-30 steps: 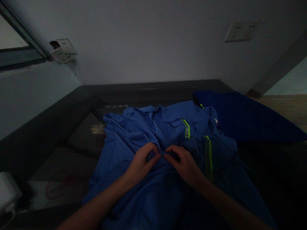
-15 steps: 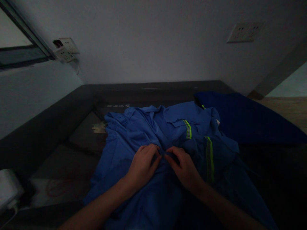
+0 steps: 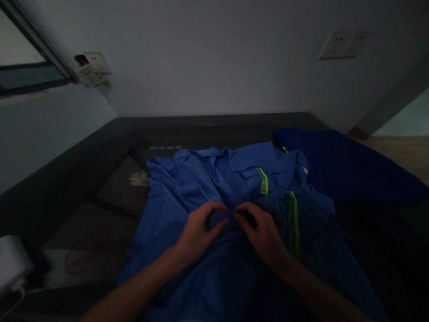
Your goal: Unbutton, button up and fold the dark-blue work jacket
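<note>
A blue work jacket (image 3: 187,197) with yellow-green reflective strips lies spread and wrinkled in front of me. My left hand (image 3: 201,228) pinches its fabric between thumb and fingers near the middle. Close beside it, my right hand (image 3: 261,228) pinches the same part of the cloth, the fingertips of both hands almost meeting. Whether a button or fastener sits between them is too dark to make out. One reflective strip (image 3: 263,181) runs below a pocket flap, and a longer strip (image 3: 294,219) lies right of my right hand.
The jacket rests on a dark table (image 3: 110,197) with a raised rim against the wall. A darker blue cloth (image 3: 345,165) lies at the right. A white adapter (image 3: 13,264) with a cable is at the left edge. Wall sockets (image 3: 346,44) are above.
Both hands keep pinching the jacket. The left fingers have shifted slightly right and spread wider from the thumb, and the fingertips of the two hands have come closer together.
</note>
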{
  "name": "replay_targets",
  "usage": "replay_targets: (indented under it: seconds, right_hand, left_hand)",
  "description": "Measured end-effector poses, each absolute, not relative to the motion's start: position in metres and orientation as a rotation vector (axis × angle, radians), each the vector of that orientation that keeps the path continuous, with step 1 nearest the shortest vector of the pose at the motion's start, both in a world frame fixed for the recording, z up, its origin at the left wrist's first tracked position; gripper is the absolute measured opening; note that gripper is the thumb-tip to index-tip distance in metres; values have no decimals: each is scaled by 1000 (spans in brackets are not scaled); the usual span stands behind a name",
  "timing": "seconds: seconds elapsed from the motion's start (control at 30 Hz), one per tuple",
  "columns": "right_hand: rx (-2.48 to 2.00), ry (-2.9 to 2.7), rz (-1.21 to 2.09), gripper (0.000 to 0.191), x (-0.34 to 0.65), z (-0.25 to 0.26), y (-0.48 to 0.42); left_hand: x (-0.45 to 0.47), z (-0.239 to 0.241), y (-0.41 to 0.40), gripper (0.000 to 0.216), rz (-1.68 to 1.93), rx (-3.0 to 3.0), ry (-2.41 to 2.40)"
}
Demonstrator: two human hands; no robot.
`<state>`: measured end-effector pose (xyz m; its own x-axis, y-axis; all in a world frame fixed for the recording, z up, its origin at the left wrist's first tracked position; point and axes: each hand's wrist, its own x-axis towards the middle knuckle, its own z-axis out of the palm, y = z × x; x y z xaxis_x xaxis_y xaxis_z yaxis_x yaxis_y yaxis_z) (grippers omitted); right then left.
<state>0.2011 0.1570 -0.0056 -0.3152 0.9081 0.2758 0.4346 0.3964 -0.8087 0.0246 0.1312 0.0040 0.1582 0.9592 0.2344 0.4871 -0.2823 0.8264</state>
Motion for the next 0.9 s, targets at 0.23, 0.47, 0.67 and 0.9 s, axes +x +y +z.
replay_targets:
  seconds: [0.23, 0.47, 0.67, 0.9]
  right_hand:
    - [-1087, -1972, 672, 9, 201, -7, 155]
    - [-962, -2017, 607, 13, 200, -7, 152]
    - [-955, -1991, 585, 12, 201, -4, 153]
    - [-954, -1978, 580, 10, 201, -1, 152]
  left_hand:
    - [25, 7, 135, 17, 986, 1732, 1317]
    - [25, 1, 134, 6, 1053, 1868, 1338]
    - [19, -2, 132, 18, 1115, 2147, 1236]
    - [20, 0, 131, 19, 1096, 2176, 1257]
